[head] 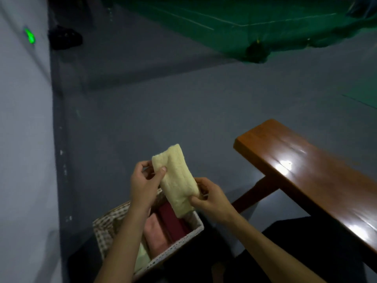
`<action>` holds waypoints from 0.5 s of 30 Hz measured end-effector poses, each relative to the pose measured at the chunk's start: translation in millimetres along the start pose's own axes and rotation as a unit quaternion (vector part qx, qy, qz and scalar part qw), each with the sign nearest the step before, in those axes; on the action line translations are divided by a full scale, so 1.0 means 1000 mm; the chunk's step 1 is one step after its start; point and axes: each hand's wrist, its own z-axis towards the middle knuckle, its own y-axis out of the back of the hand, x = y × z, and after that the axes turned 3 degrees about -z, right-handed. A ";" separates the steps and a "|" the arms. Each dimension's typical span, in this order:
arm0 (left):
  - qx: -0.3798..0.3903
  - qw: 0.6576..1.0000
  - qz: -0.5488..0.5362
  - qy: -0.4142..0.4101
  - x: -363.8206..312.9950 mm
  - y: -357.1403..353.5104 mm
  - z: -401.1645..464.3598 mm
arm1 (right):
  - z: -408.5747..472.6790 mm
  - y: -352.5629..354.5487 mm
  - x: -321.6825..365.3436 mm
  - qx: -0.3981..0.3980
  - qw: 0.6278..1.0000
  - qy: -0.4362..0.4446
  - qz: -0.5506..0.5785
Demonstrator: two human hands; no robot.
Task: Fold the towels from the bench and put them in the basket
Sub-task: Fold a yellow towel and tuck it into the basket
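Observation:
A folded pale yellow towel (177, 178) hangs tilted above the white woven basket (179, 245). My left hand (145, 180) pinches its upper left edge between thumb and fingers. My right hand (208, 198) grips its lower right end. Inside the basket lie a folded dark red towel (173, 220), a pink towel (155, 235) and a pale green towel (142, 259). The wooden bench (310, 176) stands to the right, its visible top bare and shiny.
The basket sits on the grey floor (163, 111) between a pale wall (22, 139) on the left and the bench. A green court surface (224, 19) with a dark object (256, 51) lies far back. My dark-clothed legs (295, 252) are below the bench.

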 end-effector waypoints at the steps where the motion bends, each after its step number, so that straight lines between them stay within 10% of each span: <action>1: -0.011 1.000 0.009 0.005 0.011 0.009 0.001 | 0.005 -0.013 -0.006 0.016 1.000 -0.011 -0.006; 15: -0.143 0.962 0.148 0.177 0.211 0.146 0.012 | 0.045 -0.207 -0.093 0.210 0.968 -0.112 -0.076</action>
